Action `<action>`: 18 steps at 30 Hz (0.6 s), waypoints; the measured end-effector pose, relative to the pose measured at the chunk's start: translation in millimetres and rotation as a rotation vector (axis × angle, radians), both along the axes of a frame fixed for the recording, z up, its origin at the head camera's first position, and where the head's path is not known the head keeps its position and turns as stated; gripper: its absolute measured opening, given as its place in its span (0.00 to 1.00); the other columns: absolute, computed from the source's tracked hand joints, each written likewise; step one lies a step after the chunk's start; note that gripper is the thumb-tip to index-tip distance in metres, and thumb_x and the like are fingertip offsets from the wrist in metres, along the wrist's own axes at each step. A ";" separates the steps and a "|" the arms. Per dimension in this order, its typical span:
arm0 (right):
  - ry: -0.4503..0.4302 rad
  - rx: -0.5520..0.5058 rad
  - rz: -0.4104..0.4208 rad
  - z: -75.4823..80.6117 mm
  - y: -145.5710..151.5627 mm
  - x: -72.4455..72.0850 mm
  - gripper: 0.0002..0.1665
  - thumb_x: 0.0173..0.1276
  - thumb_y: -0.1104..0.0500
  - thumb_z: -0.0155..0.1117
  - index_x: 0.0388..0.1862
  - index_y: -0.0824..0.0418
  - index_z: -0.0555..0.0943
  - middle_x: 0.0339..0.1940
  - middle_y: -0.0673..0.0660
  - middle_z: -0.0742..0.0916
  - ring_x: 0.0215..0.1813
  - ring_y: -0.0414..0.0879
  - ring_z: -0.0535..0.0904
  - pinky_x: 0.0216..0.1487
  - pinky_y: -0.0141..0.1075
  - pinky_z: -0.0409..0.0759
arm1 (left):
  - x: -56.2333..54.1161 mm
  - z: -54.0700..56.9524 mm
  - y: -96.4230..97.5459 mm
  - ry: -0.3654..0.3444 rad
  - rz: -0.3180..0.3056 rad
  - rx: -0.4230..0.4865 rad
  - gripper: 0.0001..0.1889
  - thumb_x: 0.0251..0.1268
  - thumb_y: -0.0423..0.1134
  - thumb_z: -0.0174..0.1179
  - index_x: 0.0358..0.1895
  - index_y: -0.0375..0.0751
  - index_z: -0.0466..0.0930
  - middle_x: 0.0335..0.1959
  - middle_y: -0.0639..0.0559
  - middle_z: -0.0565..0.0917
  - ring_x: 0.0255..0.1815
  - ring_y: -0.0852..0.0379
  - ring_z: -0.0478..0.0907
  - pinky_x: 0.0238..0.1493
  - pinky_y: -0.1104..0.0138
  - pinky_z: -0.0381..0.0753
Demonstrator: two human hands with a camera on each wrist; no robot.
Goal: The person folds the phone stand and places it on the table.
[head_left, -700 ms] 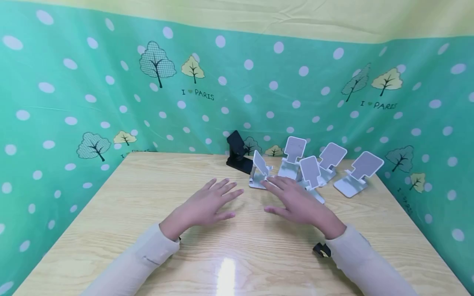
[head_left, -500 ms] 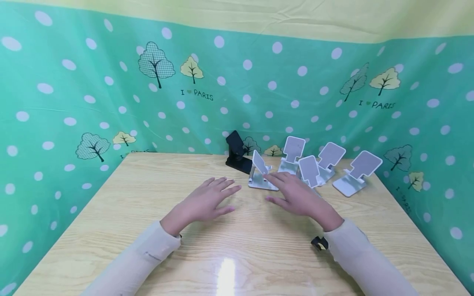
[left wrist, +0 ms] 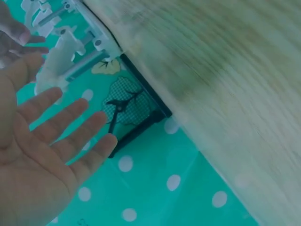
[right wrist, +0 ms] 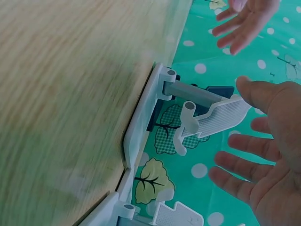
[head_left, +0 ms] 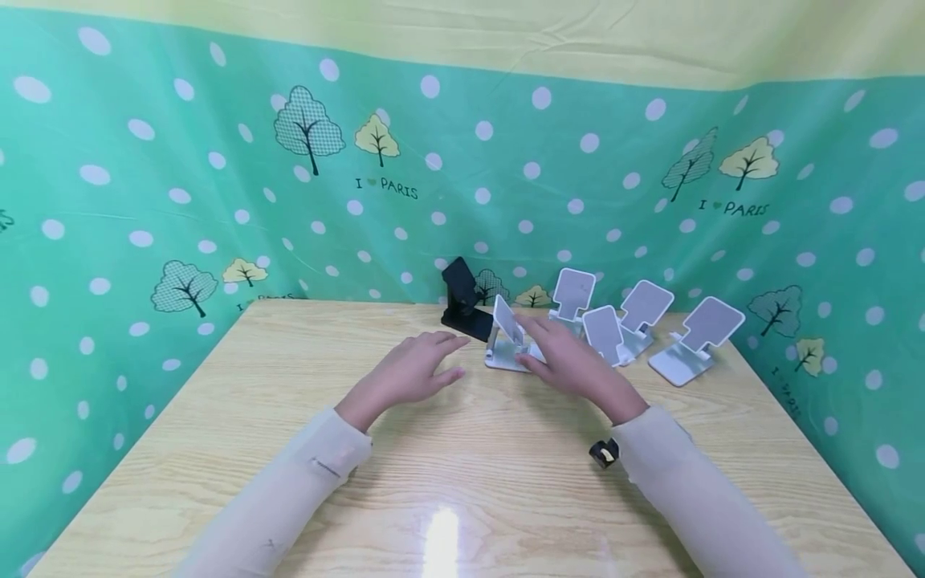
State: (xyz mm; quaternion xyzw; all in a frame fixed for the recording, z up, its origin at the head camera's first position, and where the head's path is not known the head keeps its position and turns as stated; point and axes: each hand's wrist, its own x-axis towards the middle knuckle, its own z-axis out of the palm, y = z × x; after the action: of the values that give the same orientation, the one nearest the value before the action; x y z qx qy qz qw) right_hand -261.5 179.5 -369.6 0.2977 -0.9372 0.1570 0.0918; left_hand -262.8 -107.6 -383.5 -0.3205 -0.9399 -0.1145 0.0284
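Note:
My left hand (head_left: 408,371) hovers over the table, fingers extended, just in front of a black phone stand (head_left: 460,285). In the left wrist view its palm (left wrist: 42,160) shows spread fingers holding nothing, apart from the black stand (left wrist: 141,84). My right hand (head_left: 571,361) is held beside the nearest white phone stand (head_left: 509,321), overlapping part of its base in the head view. The right wrist view shows that white stand (right wrist: 221,117) with its plate tilted up. There the right hand's (right wrist: 282,141) fingers are straight, with the thumb close to the plate's edge; whether they touch I cannot tell.
More white phone stands stand unfolded to the right, including one behind (head_left: 574,293), one in the middle (head_left: 603,333) and one at the far right (head_left: 711,321). A wooden table (head_left: 253,385) meets a green dotted curtain (head_left: 405,225) at its back edge.
Both hands have moved forward across the table toward the stands. The left hand nears the black stand, and the right hand has come up to the nearest white one. The stands stay put.

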 end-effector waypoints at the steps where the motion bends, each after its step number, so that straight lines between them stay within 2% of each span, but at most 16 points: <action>1: -0.001 -0.003 -0.004 0.1 -0.6 -1.3 0.41 0.75 0.49 0.66 0.80 0.59 0.63 0.70 0.67 0.77 0.69 0.63 0.74 0.67 0.58 0.76 | -3.9 -0.1 2.2 -0.014 0.010 0.013 0.29 0.78 0.53 0.57 0.76 0.49 0.69 0.72 0.44 0.74 0.70 0.43 0.73 0.68 0.46 0.74; 6: 0.004 -0.006 -0.016 0.3 -3.6 -7.0 0.42 0.76 0.48 0.65 0.81 0.60 0.62 0.71 0.67 0.76 0.71 0.63 0.72 0.70 0.57 0.73 | -24.0 -2.7 13.7 -0.094 0.059 0.099 0.28 0.78 0.53 0.57 0.76 0.49 0.69 0.73 0.45 0.73 0.73 0.45 0.70 0.72 0.50 0.71; 9: -0.022 -0.007 -0.039 0.2 -6.2 -9.7 0.42 0.75 0.47 0.65 0.81 0.59 0.61 0.73 0.66 0.74 0.73 0.63 0.70 0.71 0.58 0.72 | -34.7 -5.0 20.6 -0.134 0.076 0.180 0.28 0.78 0.50 0.57 0.75 0.46 0.70 0.71 0.45 0.75 0.72 0.46 0.71 0.71 0.51 0.72; 14: -0.090 -0.035 -0.087 2.7 -9.5 -13.3 0.43 0.76 0.46 0.64 0.82 0.58 0.60 0.75 0.67 0.72 0.73 0.64 0.69 0.70 0.60 0.71 | -49.6 -9.7 34.6 -0.208 0.125 0.399 0.23 0.76 0.43 0.61 0.69 0.40 0.75 0.62 0.43 0.82 0.60 0.46 0.80 0.63 0.55 0.79; 18: -0.113 -0.063 -0.082 4.8 -12.3 -17.9 0.41 0.77 0.46 0.63 0.81 0.61 0.61 0.74 0.68 0.73 0.73 0.64 0.70 0.71 0.59 0.71 | -56.3 -13.7 44.7 -0.282 0.161 0.606 0.19 0.73 0.37 0.64 0.63 0.36 0.80 0.52 0.43 0.85 0.51 0.49 0.83 0.56 0.59 0.83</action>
State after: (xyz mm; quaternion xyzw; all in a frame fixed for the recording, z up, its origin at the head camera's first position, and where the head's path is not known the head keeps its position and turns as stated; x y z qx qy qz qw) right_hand -279.5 167.2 -364.8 0.2468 -0.9468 0.1990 0.0542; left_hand -319.1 -62.9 -397.3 -0.2032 -0.8802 -0.4289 0.0010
